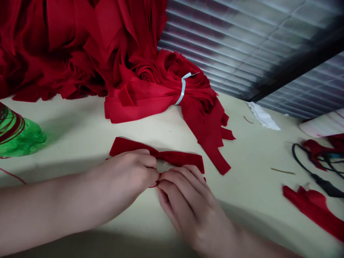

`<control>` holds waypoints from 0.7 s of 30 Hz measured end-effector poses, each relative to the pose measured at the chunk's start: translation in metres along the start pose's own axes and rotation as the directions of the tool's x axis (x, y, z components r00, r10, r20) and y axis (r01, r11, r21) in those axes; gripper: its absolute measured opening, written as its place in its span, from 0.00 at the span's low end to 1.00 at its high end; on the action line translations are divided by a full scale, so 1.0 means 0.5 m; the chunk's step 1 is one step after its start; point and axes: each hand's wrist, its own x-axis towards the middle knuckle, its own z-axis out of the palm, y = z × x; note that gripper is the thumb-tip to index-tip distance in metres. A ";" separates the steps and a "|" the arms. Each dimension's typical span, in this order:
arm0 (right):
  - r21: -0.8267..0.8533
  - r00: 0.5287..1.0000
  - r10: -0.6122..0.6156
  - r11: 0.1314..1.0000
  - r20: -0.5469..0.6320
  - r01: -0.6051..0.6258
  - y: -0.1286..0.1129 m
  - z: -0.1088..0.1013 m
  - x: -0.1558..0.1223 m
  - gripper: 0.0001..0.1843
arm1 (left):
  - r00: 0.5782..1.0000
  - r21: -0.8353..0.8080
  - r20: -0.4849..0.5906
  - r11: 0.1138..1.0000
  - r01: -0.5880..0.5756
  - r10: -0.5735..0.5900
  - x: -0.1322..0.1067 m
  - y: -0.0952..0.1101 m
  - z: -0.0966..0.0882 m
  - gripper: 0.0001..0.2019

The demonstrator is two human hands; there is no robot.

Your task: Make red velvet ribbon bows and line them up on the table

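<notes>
The left hand (126, 175) and the right hand (186, 208) meet at the lower centre of the frame, both closed on the pinched waist of a red fabric bow (168, 157). The left hand's fingers curl over the waist from the left, and the right hand's fingers press in from below and to the right, with a thin red thread (154, 186) showing at the fingertips. The bow lies flat on a cream tabletop (247, 122), just beyond both hands, with its long axis running left to right across the frame. One wing points toward the left arm's side and the other toward the right's, so neither hand is clearly nearer. Above it, at upper centre, sits a bundle of red fabric strips (163, 95) tied with a pale blue band (183, 91). A green plastic bottle (18, 135) stands at left, and a black cord (314, 172) and red scraps (313, 208) lie at right.
</notes>
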 end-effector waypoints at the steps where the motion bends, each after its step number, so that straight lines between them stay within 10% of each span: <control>1: 0.020 1.000 0.004 1.000 0.002 -0.004 0.001 0.002 0.001 0.09 | 1.000 -0.009 -0.009 1.000 0.006 -0.007 -0.001 -0.001 0.002 0.12; 12: 0.033 1.000 -0.022 0.999 -0.016 0.023 0.011 0.005 0.002 0.08 | 0.985 0.367 0.141 0.919 -0.142 0.096 -0.014 0.017 -0.011 0.13; 21: 0.257 0.993 0.110 0.961 -0.036 -0.097 0.023 -0.007 0.006 0.07 | 0.998 0.190 0.048 0.981 -0.039 0.031 -0.003 0.020 -0.004 0.14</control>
